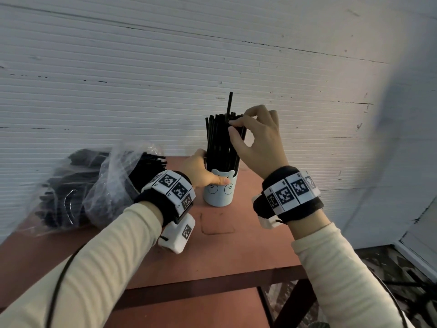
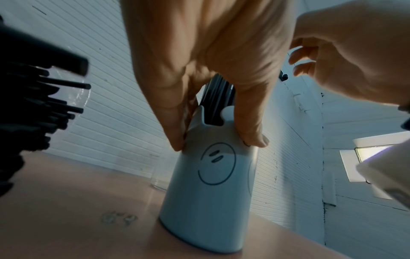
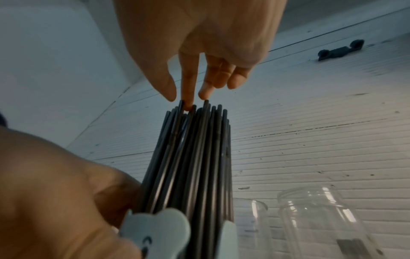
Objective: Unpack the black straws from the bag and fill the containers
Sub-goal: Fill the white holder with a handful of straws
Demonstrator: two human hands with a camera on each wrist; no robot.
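Observation:
A pale blue bear-faced cup [image 1: 220, 192] [image 2: 210, 192] stands on the red-brown table [image 1: 236, 245], packed with upright black straws [image 1: 220, 143] [image 3: 195, 157]. My left hand [image 1: 208, 171] [image 2: 216, 140] grips the cup near its rim, thumb on the front. My right hand [image 1: 231, 128] [image 3: 179, 99] is at the straw tops and pinches one straw [image 1: 229, 102] that stands higher than the others. At the left lies a clear plastic bag [image 1: 94, 185] [image 2: 33, 105] full of black straws, their ends poking out of its open mouth.
Two clear glass jars [image 3: 321, 219] [image 3: 250, 227] stand behind the cup by the white ribbed wall [image 1: 165, 67]; the head view hides them. The table ends just right of my right wrist, with floor [image 1: 390, 268] below.

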